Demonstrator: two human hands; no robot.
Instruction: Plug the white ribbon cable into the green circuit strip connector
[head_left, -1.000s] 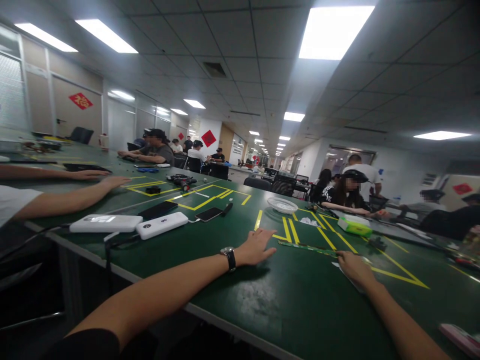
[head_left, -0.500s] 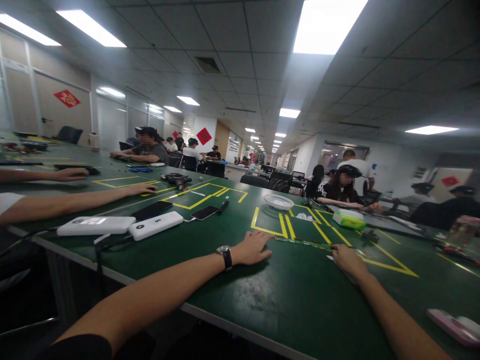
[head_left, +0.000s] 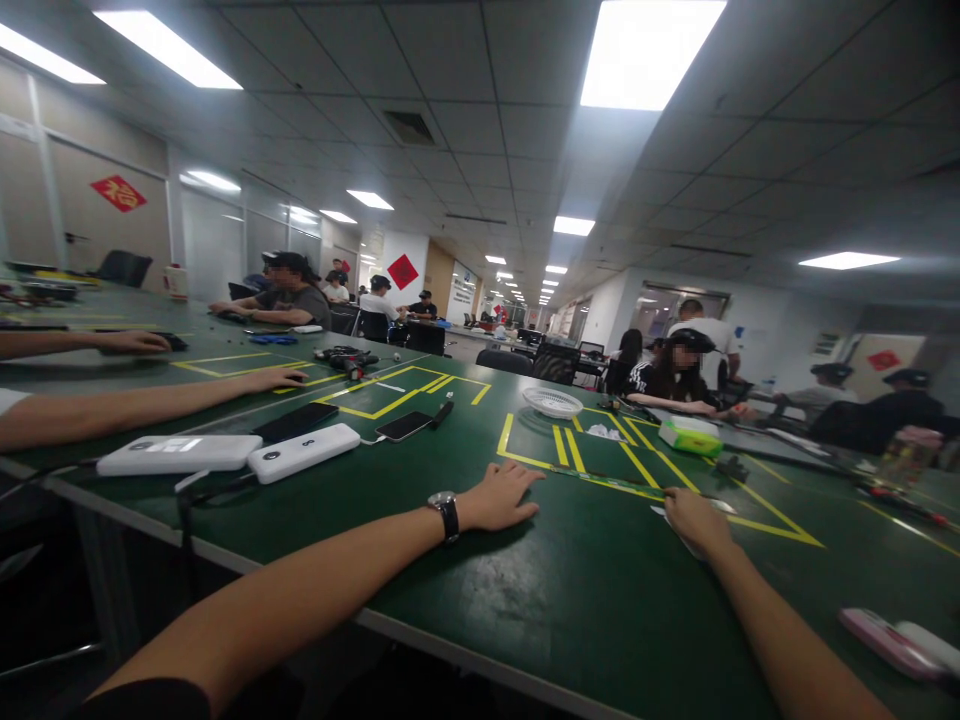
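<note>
My left hand (head_left: 499,495) lies flat on the green table (head_left: 585,600), fingers spread and holding nothing, with a black watch (head_left: 446,512) on its wrist. My right hand (head_left: 694,520) rests palm down on a small white sheet (head_left: 667,518). Its fingertips are at the near end of a long thin green strip (head_left: 607,482) that lies along the yellow tape lines (head_left: 574,450). Neither hand grips anything that I can see.
Two white power banks (head_left: 180,455) (head_left: 304,452) and two dark phones (head_left: 295,421) (head_left: 403,426) lie to the left. A white basket (head_left: 553,402) and a green box (head_left: 690,436) sit farther back. A pink object (head_left: 892,640) is at the right edge. A neighbour's forearms (head_left: 150,400) lie at the left.
The view has shifted slightly to the right and down. The neighbour's nearer hand slid forward along the table. Both my hands stay where they were.
</note>
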